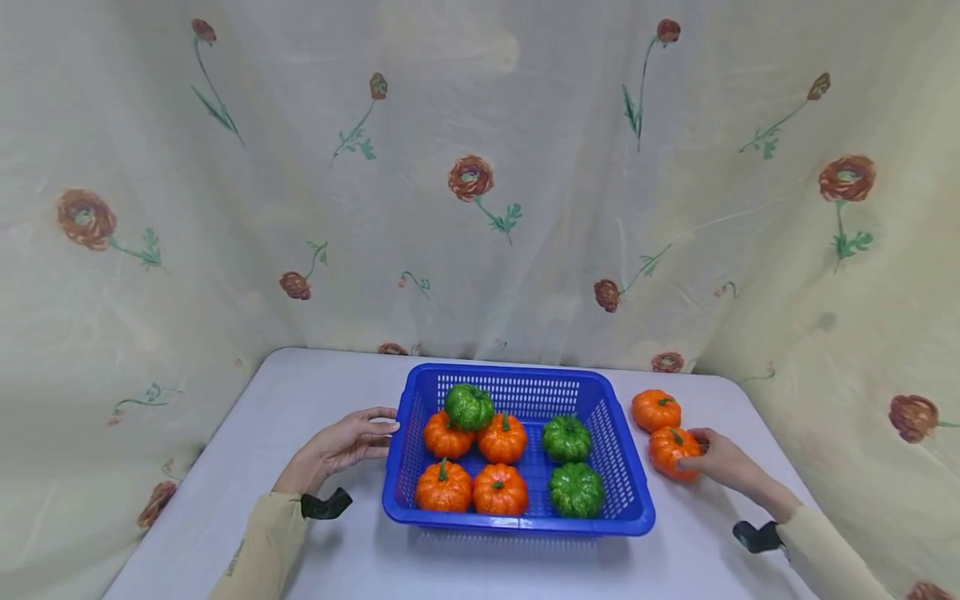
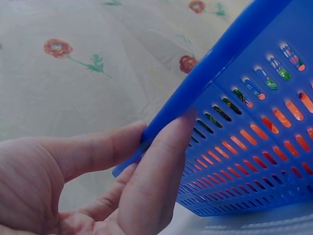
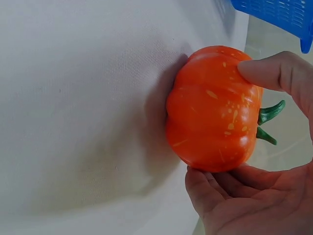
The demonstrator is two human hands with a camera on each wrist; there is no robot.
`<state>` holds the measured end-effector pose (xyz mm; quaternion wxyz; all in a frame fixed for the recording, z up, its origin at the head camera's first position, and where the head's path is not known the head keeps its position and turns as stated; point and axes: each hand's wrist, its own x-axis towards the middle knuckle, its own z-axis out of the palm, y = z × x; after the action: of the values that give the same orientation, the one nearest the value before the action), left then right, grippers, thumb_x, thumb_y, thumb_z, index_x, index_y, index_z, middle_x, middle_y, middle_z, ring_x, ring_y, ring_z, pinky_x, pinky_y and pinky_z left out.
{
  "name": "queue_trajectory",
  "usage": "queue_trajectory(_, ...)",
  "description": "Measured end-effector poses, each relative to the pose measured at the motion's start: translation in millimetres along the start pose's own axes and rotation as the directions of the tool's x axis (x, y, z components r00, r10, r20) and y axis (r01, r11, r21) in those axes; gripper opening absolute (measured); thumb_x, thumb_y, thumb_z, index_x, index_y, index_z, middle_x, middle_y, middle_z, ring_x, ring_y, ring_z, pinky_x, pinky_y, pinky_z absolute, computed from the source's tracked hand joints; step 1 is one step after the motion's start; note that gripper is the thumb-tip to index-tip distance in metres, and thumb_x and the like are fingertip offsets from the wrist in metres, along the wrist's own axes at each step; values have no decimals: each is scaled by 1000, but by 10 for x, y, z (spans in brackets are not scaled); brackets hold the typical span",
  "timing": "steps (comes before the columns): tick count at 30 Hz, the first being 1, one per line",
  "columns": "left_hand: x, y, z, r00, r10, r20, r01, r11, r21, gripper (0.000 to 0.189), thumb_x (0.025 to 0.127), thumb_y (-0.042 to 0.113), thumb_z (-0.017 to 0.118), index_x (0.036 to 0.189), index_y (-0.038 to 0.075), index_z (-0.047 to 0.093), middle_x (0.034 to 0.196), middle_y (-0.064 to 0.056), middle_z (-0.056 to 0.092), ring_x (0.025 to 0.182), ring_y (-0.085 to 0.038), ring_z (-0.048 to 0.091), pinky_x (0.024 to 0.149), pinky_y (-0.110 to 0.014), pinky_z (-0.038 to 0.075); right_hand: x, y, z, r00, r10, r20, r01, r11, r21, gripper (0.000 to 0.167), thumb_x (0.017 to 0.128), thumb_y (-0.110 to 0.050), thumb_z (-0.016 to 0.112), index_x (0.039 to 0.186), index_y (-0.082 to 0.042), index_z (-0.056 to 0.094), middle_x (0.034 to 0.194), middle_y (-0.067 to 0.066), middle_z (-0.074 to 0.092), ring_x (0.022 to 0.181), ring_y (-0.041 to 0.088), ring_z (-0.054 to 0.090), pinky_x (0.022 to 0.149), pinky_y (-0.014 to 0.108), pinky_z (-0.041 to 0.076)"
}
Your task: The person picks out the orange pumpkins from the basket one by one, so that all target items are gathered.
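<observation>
I'm pinching the blue plastic basket (image 1: 517,525) by its rim with left fingers (image 2: 155,178), probably for steadiness, right fingers (image 3: 201,190) pinching an orange pumpkin (image 3: 210,112) beside it by the sides, likely avoiding the stem (image 3: 270,113).

A right hand (image 3: 274,191) holds an orange pumpkin (image 3: 212,112), its thumb on one side and fingers against the other. Yellow flecks mark the glossy surface, and two green stems (image 3: 270,113) show at the right. A white tabletop (image 3: 58,88) spreads left, bearing a soft shadow (image 3: 132,161). Farther off, at the right, is part of a slotted blue basket (image 3: 269,11).
</observation>
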<state>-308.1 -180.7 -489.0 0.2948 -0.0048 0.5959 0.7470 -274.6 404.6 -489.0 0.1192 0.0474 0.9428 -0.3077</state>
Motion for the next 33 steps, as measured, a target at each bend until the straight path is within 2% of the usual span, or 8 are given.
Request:
queue_trajectory(10, -16, 15, 10, 1000, 1, 2, -1, 1000, -7, 52, 95, 7, 58, 139, -1, 32, 101, -9, 66, 89, -19, 70, 75, -28, 60, 30, -23, -2, 1000, 4, 30, -4, 1000, -5, 82, 88, -31, 66, 138, 19, 24, 137, 42, 33, 120, 53, 39, 102, 67, 37)
queue_trajectory(18, -20, 15, 17, 1000, 2, 2, -2, 1000, -7, 51, 95, 6, 59, 138, -1, 34, 100, -9, 66, 87, -19, 70, 74, -28, 60, -39, -114, -133, 996, -84, -5, 84, 996, -25, 84, 88, -34, 67, 140, 16, 25, 140, 41, 32, 125, 56, 36, 98, 63, 44)
queue_trajectory(25, -25, 21, 18, 1000, 5, -2, -5, 1000, 5, 51, 94, 6, 59, 138, -1, 34, 101, -9, 66, 87, -19, 70, 74, -28, 60, -122, -477, -254, 968, -241, -65, 238, 970, -55, 75, 87, -30, 69, 138, 12, 35, 138, 37, 41, 123, 55, 41, 95, 63, 47)
queue_trajectory(33, 0, 9, 6, 1000, 3, -14, -3, 1000, 20, 50, 95, 7, 59, 138, -1, 35, 101, -9, 66, 88, -18, 69, 76, -29, 60, -244, -984, -198, 923, -379, -67, 377, 925, -39, 69, 86, -26, 71, 138, 8, 40, 136, 31, 48, 122, 49, 48, 95, 61, 48)
